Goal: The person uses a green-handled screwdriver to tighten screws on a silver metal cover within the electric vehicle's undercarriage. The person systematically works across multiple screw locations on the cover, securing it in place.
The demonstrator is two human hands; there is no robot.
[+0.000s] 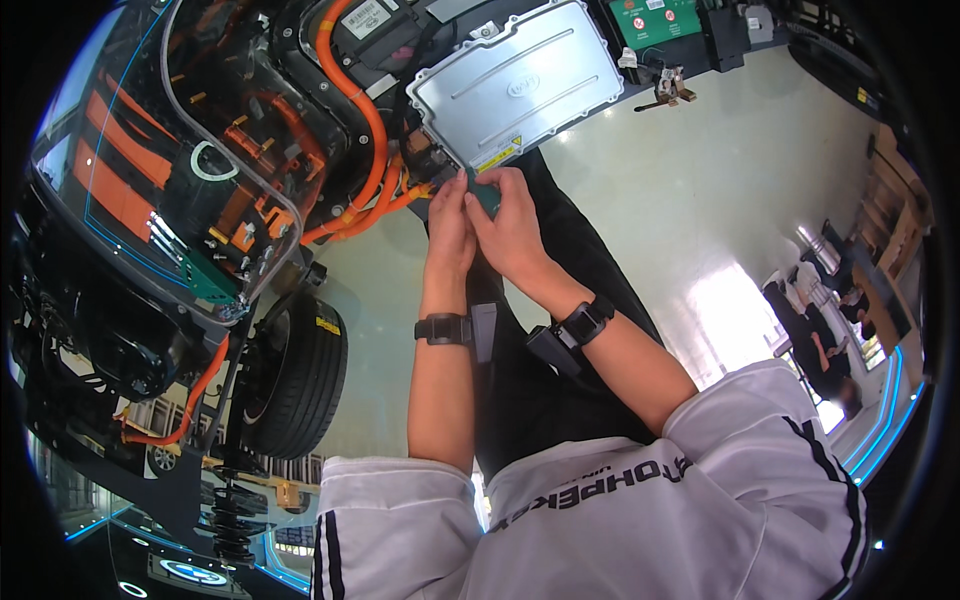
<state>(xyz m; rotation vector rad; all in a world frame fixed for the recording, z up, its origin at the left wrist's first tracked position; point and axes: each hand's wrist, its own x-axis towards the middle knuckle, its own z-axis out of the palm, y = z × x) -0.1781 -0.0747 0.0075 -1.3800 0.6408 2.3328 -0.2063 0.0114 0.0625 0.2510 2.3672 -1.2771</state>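
Both hands are close together in front of a silver ribbed metal box [560,75]. My right hand [513,222] is closed round a small dark green object [486,196], whose kind I cannot make out because the fingers cover most of it. Touching or nearly touching it, my left hand [450,228] has its fingers pinched together, and what they hold is hidden. Just left of the fingertips, orange high-voltage cables [408,197] run to connectors beside the box. A yellow label [498,155] lies on the box's near edge.
A thick orange cable [372,110] loops left of the box. Further left are a clear cover over orange parts [130,200] and a tire [300,375]. A green labelled box [655,22] sits at the top right. People [815,340] stand at far right.
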